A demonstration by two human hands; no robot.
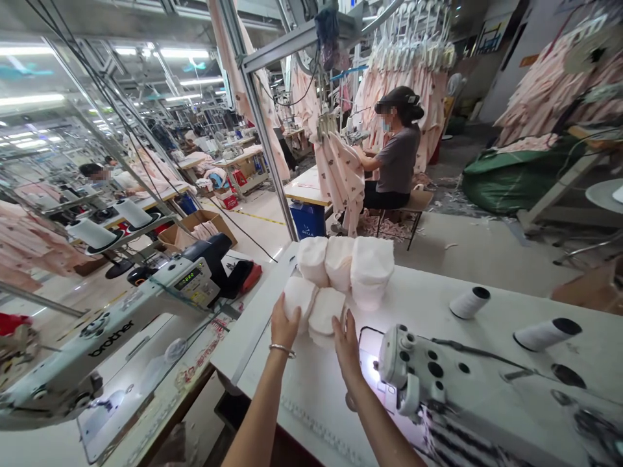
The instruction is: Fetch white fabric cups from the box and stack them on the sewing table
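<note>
Several stacks of white, soft-looking cut fabric pieces stand in two rows on the white sewing table (413,285). My left hand (285,327) lies against the left side of the front left stack (299,297), thumb apart from the fingers. At the right side of the front right stack (327,312) is my right hand (347,347), its fingers stretched out and touching or very near the cloth. Both front stacks sit between my hands. Behind them are a back left stack (313,258), a back middle stack (339,259) and a taller back right stack (372,263).
A sewing machine head (413,370) with its lamp lit stands close to my right hand. Two thread cones (470,303) lie behind it. Another sewing machine (131,331) is at left. A metal post (267,130) rises beyond the table; a co-worker (399,149) sits past it.
</note>
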